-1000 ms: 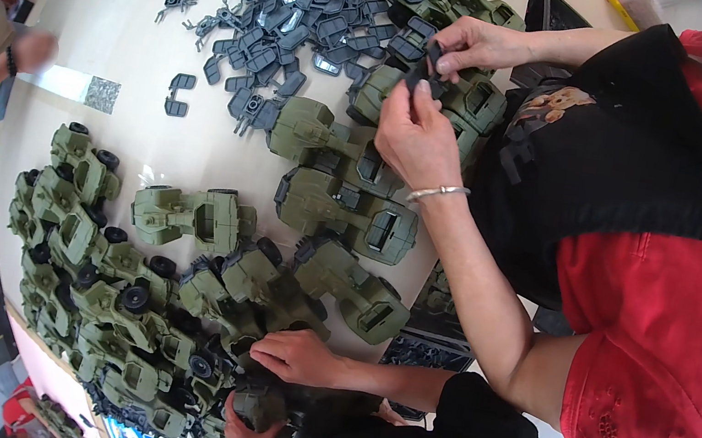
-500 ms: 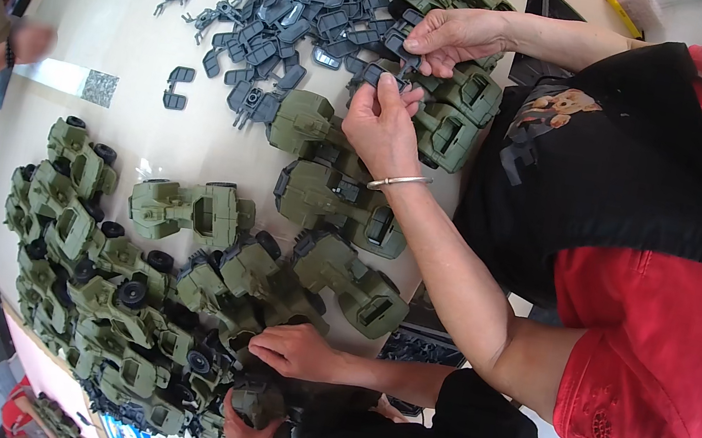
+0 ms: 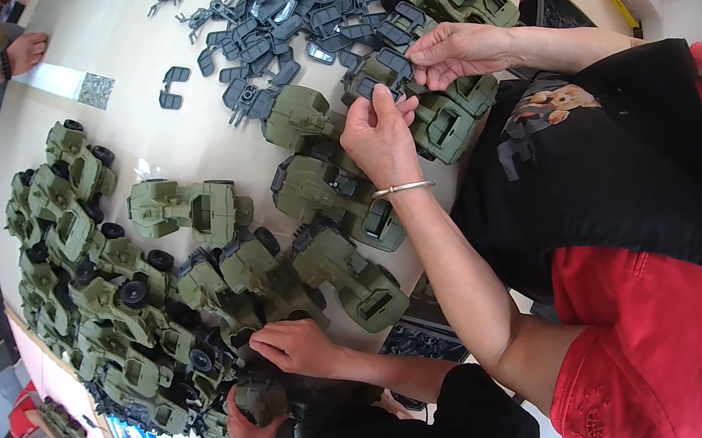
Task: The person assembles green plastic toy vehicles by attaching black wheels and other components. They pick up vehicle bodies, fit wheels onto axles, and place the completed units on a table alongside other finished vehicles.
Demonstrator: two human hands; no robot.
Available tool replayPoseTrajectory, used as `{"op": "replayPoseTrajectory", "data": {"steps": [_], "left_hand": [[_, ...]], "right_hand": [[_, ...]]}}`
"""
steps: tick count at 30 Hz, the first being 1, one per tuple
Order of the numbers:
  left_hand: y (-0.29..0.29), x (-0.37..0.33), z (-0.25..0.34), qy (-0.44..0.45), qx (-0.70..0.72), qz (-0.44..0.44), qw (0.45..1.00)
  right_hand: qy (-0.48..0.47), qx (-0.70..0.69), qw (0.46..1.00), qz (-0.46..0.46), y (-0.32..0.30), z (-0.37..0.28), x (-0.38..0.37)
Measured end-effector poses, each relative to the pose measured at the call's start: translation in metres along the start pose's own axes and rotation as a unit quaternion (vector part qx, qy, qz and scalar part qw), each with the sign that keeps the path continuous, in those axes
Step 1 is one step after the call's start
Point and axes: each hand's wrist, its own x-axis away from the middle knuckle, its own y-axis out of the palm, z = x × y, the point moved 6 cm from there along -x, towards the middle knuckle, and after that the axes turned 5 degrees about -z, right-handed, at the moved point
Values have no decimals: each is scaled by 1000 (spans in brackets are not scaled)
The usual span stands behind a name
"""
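Note:
At the lower edge, my left hand is wrapped around the rounded end of an olive toy vehicle body. Just above it, my right hand is closed, fingertips pressed against the edge of an olive toy vehicle at the pile; what lies under its palm is hidden. My right forearm comes in from a black sleeve. Close to both hands are olive toy vehicles with black wheels, some overlapping. More of them crowd together to the left in a large group.
A person in red sleeves and a black apron holds a dark framed part over an olive vehicle with both hands. Dark grey framed parts lie heaped on the pale table. Other people's hands show at the left.
The red-sleeved person's dark part now sits over the vehicle, hands slightly lower. At the left, one person's hand has come to the table edge and another hand has appeared. My hands stay nearly still.

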Motion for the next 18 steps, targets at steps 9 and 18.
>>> {"op": "replayPoseTrajectory", "data": {"steps": [9, 18], "left_hand": [[1, -1, -2, 22, -13, 16, 1000], [2, -1, -7, 14, -20, 11, 1000]], "right_hand": [[-4, -1, 1000, -4, 0, 1, -1], [2, 3, 1000, -16, 0, 1, -1]]}}
